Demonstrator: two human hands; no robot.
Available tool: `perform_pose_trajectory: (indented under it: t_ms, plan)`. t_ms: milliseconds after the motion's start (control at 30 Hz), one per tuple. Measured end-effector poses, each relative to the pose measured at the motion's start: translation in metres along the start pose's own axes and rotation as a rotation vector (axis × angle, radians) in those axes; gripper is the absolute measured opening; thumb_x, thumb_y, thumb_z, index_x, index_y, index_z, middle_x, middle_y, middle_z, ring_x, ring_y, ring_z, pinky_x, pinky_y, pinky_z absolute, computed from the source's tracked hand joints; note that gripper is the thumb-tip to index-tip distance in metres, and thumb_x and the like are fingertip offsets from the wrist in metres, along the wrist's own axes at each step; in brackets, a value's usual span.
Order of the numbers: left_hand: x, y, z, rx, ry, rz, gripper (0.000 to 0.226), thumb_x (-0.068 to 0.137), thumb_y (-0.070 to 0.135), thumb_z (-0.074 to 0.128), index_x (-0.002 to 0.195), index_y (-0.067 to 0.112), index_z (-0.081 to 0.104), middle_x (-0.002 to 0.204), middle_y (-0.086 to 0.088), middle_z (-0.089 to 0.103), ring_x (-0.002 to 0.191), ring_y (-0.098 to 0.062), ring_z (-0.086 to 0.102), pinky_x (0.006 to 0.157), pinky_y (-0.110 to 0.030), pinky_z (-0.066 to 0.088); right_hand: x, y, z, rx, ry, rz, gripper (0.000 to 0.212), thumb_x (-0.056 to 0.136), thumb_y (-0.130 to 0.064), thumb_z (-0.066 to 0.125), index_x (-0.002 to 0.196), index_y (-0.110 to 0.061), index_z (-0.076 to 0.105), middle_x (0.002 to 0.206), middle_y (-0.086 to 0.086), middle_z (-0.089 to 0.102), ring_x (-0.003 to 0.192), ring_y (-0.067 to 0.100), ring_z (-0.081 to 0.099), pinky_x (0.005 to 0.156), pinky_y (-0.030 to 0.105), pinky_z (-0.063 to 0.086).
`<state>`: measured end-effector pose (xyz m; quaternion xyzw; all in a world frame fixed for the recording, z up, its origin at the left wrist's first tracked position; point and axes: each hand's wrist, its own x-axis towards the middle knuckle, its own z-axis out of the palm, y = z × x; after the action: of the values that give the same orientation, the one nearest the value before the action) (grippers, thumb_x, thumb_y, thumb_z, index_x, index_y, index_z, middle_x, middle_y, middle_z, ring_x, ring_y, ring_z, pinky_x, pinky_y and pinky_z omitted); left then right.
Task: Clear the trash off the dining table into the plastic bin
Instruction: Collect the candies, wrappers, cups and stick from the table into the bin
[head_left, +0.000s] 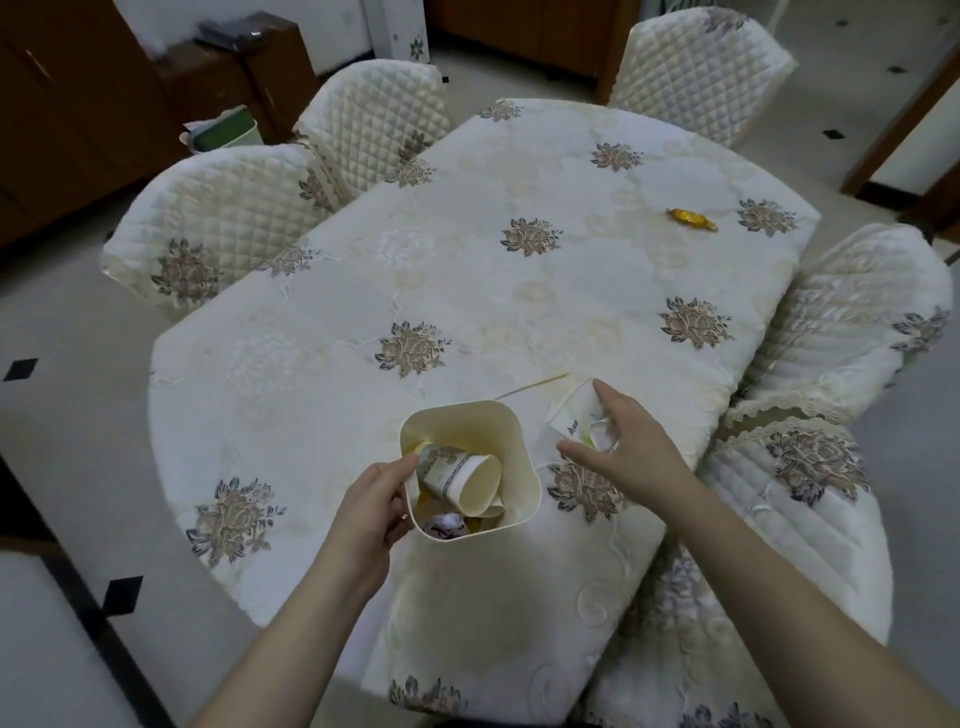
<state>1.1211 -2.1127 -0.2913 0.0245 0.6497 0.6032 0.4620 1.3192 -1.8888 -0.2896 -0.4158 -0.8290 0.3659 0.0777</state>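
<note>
A cream plastic bin (524, 457) stands on the dining table (519, 291) near its front edge. Inside lie a patterned paper cup (462, 475) and some crumpled wrappers. My left hand (376, 501) grips the bin's left rim, thumb over the edge. Just right of the bin, my right hand (628, 447) is spread over a white paper packet (576, 415) with green print that lies on the cloth; the fingers touch its edges. A gold candy wrapper (691, 219) lies far off at the table's back right.
Quilted chairs ring the table: two on the left (218, 218), one at the back (701, 67), two on the right (857, 332). A small bin with green contents (228, 130) sits on the floor at the back left beside dark wooden cabinets.
</note>
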Motion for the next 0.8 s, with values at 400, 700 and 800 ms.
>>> perform_pose_trajectory:
  t_ms: [400,700,800]
  plan:
    - [-0.016,0.004,0.006,0.025,-0.010,0.023,0.060,0.053,0.055,0.080,0.082,0.015,0.047,0.057,0.001,0.033,0.053,-0.015,0.034,0.056,-0.029,0.034,-0.057,-0.091,0.015,-0.273,-0.080,-0.241,0.091,0.073,-0.067,0.060,0.147,-0.025,0.028,0.148,-0.002,0.035,0.130,0.021,0.034,0.107,0.037,0.029]
    - [-0.025,0.000,0.002,0.005,-0.022,0.010,0.059,0.052,0.054,0.079,0.081,0.014,0.046,0.050,0.005,0.032,0.041,-0.010,0.034,0.042,-0.020,0.033,-0.059,-0.108,0.031,-0.346,-0.075,-0.306,0.086,0.072,-0.073,0.056,0.142,-0.028,0.036,0.151,-0.006,0.033,0.131,0.020,0.037,0.106,0.038,0.033]
    - [-0.023,-0.002,-0.002,0.014,-0.015,0.004,0.060,0.054,0.054,0.078,0.085,0.013,0.048,0.054,0.003,0.034,0.046,-0.012,0.037,0.047,-0.024,0.032,-0.062,-0.108,0.036,-0.315,-0.091,-0.328,0.083,0.075,-0.069,0.057,0.144,-0.027,0.036,0.155,-0.003,0.028,0.138,0.019,0.029,0.111,0.036,0.026]
